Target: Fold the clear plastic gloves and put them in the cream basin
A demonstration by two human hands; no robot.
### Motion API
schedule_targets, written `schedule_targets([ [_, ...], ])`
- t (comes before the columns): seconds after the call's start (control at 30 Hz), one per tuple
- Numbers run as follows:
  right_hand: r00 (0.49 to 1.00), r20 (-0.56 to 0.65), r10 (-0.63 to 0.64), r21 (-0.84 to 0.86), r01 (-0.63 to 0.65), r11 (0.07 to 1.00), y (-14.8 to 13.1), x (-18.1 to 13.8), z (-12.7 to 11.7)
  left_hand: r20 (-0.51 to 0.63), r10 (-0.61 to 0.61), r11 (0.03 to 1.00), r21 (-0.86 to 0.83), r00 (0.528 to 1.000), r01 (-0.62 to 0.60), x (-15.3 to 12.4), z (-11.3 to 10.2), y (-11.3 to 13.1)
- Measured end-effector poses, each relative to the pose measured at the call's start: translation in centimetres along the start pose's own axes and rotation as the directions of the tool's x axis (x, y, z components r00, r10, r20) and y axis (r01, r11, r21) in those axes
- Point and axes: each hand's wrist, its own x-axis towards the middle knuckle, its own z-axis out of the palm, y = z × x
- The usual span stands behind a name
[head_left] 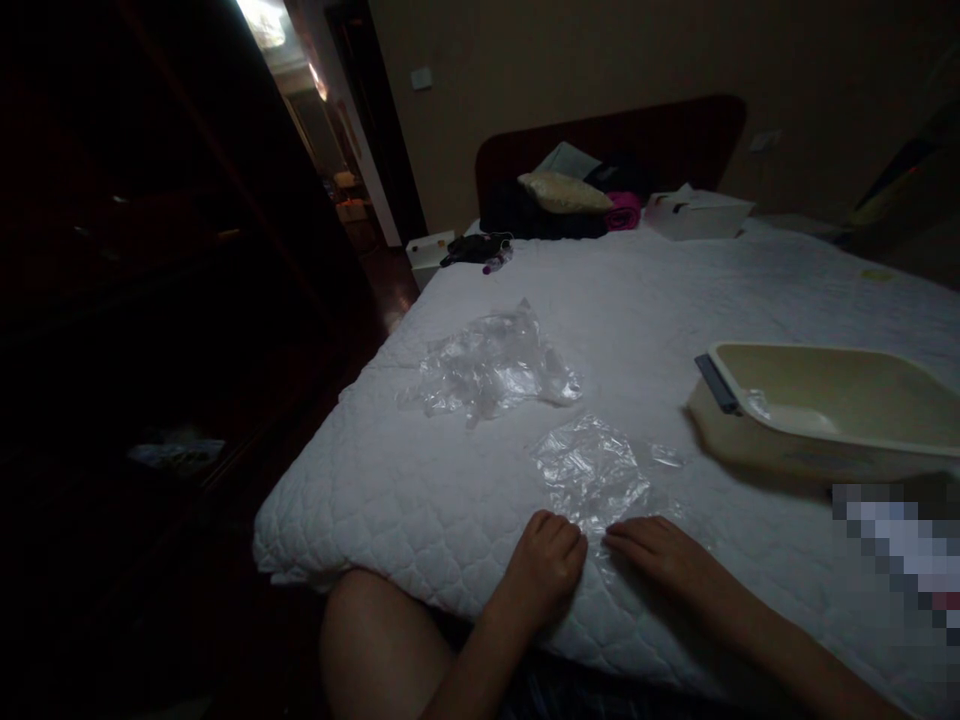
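The bed (420,490) is spread beneath and beyond both grips. The tub (795,458) is set well to the right of the right grip. The far film (487,370) is heaped beyond the left grip, leftward; the near film (592,465) is laid just beyond both grips, its close edge between them. It could be torn if tugged unevenly, being apparently thin, or its edge lost, being hard to see against white in dim light. It looks clear, shiny and creased. The left grip (553,560) is curled nearly closed, the right grip (660,545) held flatter, fingertips together; whether film is pinched in either cannot be told.
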Motion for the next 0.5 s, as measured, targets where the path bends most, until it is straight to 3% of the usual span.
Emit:
schedule_targets([
  [0.13, 0.999, 0.043, -0.004, 0.044, 0.002, 0.999, -0.2, 0.7, -0.4, -0.011, -0.012, 1.0, 0.026, 1.0, 0.012, -0.2, 0.5, -0.2],
  [0.3, 0.986, 0.149, 0.076, 0.078, -0.089, 0.993, -0.5, 1.2, -0.7, -0.025, -0.003, 1.0, 0.018, 1.0, 0.003, -0.3, 0.6, -0.1],
  [0.5, 0.978, 0.064, 0.198, 0.12, -0.205, 0.971, 0.1, 1.1, 0.5, -0.013, -0.022, 1.0, 0.014, 1.0, 0.022, -0.3, 0.7, 0.0],
])
